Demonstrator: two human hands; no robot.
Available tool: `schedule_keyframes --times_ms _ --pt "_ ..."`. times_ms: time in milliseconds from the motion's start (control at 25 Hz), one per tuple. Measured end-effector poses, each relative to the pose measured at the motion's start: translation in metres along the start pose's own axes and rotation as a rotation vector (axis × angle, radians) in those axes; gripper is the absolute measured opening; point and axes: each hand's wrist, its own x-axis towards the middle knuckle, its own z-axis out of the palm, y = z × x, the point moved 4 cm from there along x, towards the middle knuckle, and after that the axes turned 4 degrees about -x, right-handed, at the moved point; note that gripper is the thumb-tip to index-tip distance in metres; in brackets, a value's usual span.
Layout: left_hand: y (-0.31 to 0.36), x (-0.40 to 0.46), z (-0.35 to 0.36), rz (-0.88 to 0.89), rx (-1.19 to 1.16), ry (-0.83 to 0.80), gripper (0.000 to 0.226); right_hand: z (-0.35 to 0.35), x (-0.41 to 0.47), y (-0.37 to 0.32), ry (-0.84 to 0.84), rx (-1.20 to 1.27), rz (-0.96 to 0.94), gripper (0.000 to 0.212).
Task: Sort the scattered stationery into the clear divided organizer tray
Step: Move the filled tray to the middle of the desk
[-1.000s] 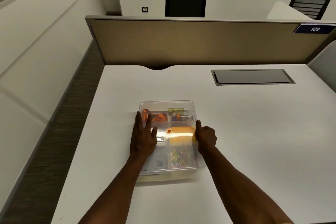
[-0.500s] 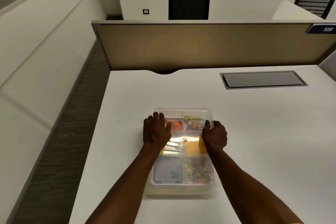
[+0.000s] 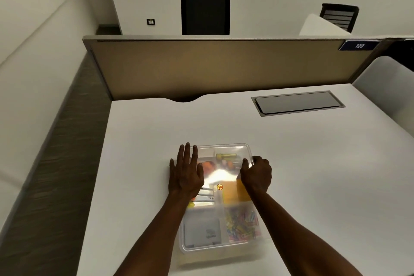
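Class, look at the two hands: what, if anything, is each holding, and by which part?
The right hand grips the organizer tray by its right rim. The left hand rests flat on its left side.

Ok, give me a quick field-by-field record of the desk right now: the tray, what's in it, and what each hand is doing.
surface: white desk
tray: clear divided organizer tray, closed with a clear lid
contents: coloured paper clips near right; grey box near left; yellow pad middle right; orange item far left
left hand: flat, fingers straight, pressing on the lid's left side
right hand: fingers curled over the tray's right edge
loose stationery on desk: none seen
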Motion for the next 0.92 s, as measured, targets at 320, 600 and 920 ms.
schedule_keyframes --times_ms 320,600,920 --pt "0.002 0.016 -0.005 0.002 0.012 -0.060 0.069 0.003 0.047 -0.027 -0.113 0.253 0.221 0.034" --pt "0.002 0.020 0.002 0.001 0.046 -0.066 0.069 0.009 0.042 -0.029 0.070 0.235 0.162 0.018" --pt "0.002 0.024 0.004 0.002 0.040 -0.054 0.072 0.009 0.048 -0.029 0.011 0.284 0.181 0.028"
